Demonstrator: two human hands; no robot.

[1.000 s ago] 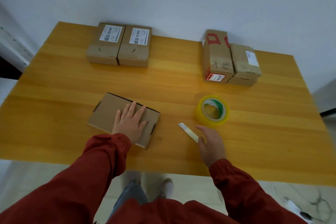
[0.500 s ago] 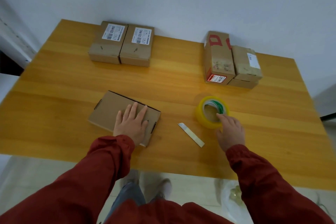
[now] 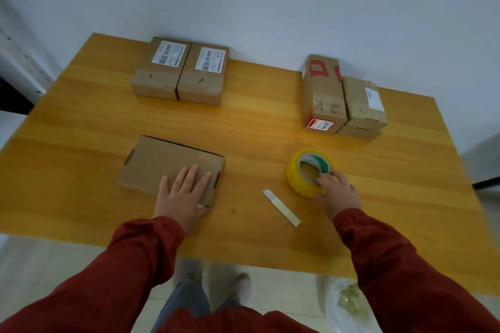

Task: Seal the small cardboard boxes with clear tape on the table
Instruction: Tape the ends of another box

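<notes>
My left hand [image 3: 184, 197], spread, pins the box [image 3: 162, 162] centre-left. My right hand [image 3: 338, 192] pinches the tape [image 3: 300, 178]; I'd find its end first.

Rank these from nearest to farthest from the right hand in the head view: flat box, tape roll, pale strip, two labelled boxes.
1. tape roll: gripped by the right hand.
2. pale strip: on the table just left of that hand.
3. flat box: further left, under the left hand.
4. two labelled boxes: at the far left edge.
</notes>
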